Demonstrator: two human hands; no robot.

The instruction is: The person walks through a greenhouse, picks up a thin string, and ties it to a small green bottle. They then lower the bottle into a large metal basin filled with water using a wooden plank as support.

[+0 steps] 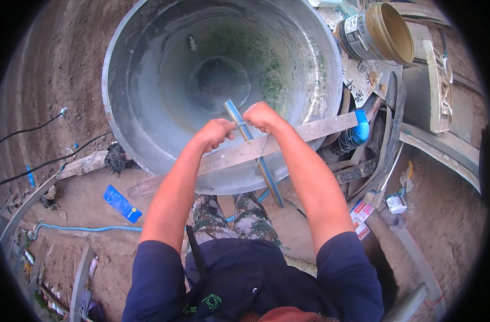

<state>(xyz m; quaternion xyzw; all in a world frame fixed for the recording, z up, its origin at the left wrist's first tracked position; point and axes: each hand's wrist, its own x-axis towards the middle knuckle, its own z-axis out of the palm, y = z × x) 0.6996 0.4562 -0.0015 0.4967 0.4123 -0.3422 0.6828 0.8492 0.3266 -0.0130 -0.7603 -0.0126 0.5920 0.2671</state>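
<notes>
My left hand (218, 134) and my right hand (261, 116) are both closed, fingers pinched on a thin wire (240, 125). Between them, the wire crosses a blue-and-silver striped pipe (235, 114) near its upper end. That pipe slants down over the near rim of a large round grey tub (143, 121). A wooden plank (309, 129) lies across the tub's near side and hides a short stretch of the pipe. Loose thin strands hang over the plank below my hands. Exactly how the wire passes around the pipe is hard to make out.
A tan bucket (373, 35) lies tipped at the upper right. Near the plank's right end is a blue-topped object (361, 127) among dark scraps. A blue packet (122, 204) and a light-blue hose (94, 228) lie on the dirt at left, with black cables (52, 157) farther up.
</notes>
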